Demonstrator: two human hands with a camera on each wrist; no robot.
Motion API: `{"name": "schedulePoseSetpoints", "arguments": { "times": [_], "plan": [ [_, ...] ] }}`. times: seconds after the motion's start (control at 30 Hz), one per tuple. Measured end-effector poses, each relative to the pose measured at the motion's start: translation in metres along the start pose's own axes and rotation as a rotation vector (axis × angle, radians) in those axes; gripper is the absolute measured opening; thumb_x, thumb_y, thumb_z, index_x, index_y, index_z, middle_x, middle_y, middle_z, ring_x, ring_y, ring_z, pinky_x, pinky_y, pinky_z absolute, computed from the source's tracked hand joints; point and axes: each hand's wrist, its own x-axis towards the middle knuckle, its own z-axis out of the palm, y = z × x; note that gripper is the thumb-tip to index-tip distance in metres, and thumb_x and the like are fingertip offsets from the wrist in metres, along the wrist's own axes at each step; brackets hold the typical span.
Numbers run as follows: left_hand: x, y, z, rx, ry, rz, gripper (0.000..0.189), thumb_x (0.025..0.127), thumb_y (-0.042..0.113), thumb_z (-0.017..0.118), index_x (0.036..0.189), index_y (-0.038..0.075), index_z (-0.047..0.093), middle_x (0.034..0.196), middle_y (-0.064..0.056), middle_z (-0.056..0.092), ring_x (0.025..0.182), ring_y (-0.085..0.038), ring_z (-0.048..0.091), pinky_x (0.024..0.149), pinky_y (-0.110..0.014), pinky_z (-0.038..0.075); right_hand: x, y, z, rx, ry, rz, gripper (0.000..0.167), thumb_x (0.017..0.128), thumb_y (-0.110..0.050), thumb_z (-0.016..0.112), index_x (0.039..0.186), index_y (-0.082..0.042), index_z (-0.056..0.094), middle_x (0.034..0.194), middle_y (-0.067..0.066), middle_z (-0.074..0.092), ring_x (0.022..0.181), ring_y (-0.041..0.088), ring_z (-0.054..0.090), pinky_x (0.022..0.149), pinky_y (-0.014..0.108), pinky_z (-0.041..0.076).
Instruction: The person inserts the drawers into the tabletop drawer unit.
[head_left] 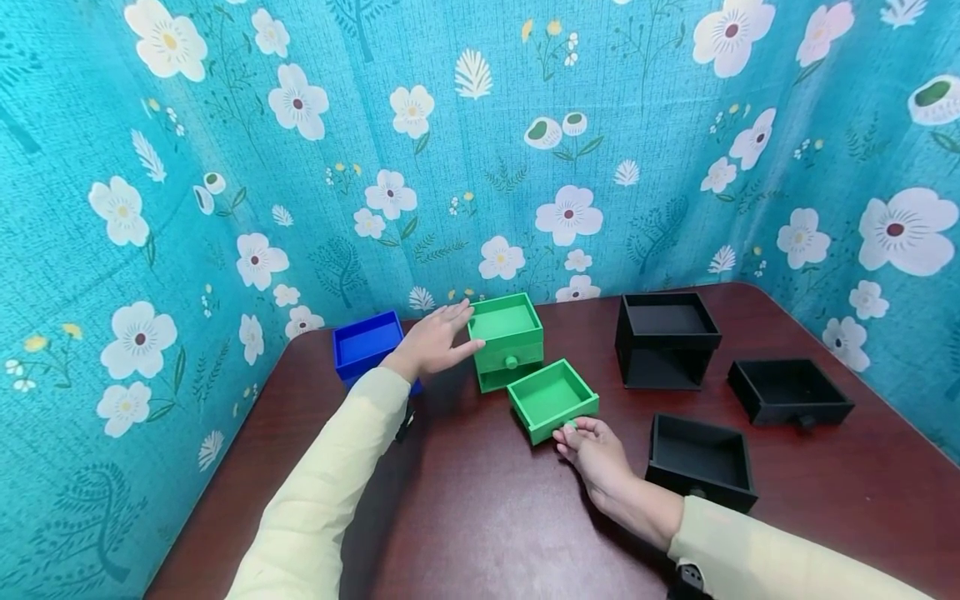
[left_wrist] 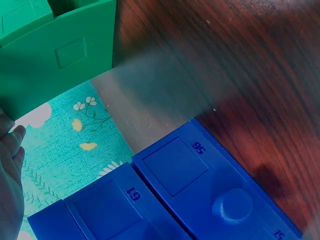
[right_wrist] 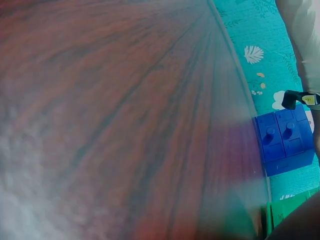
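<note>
A small green cabinet (head_left: 508,353) with an open-topped compartment and one knobbed drawer in place stands at the back centre of the table. My left hand (head_left: 435,340) is at its upper left side, fingers extended and thumb spread toward its front. In the left wrist view, those fingers (left_wrist: 11,165) show at the left edge near the green wall (left_wrist: 70,55). A separate green drawer (head_left: 553,398) sits in front of the cabinet, turned at an angle. My right hand (head_left: 600,462) pinches its front knob between thumb and fingers.
Left of my left hand stands a blue cabinet (head_left: 367,343) with knobbed drawers, partly hidden by my arm. On the right are a black cabinet (head_left: 667,337) with an empty lower bay and two loose black drawers (head_left: 787,392). A floral curtain (head_left: 510,167) hangs behind the table.
</note>
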Motion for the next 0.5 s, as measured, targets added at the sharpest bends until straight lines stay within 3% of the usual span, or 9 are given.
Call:
{"name": "schedulePoseSetpoints", "arguments": {
  "times": [0.2, 0.5],
  "plan": [
    [0.0003, -0.0006, 0.0, -0.004, 0.002, 0.002, 0.076, 0.098, 0.055, 0.042, 0.152, 0.003, 0.029, 0.159, -0.013, 0.021, 0.144, -0.028, 0.022, 0.118, -0.037, 0.012, 0.0006, 0.0026, -0.0004, 0.012, -0.058, 0.033, 0.019, 0.098, 0.005, 0.05, 0.113, 0.005, 0.039, 0.083, 0.002, 0.062, 0.077, 0.007, 0.063, 0.074, 0.021, 0.054],
    [-0.0009, 0.0013, -0.0014, -0.003, -0.005, -0.007, 0.075, 0.099, 0.055, 0.042, 0.152, 0.003, 0.028, 0.159, -0.014, 0.021, 0.145, -0.024, 0.02, 0.118, -0.036, 0.011, 0.0013, 0.0069, 0.0045, -0.007, -0.062, 0.06, 0.02, 0.096, 0.008, 0.05, 0.114, 0.008, 0.04, 0.083, 0.006, 0.062, 0.077, 0.009, 0.064, 0.072, 0.021, 0.054]
  ]
}}
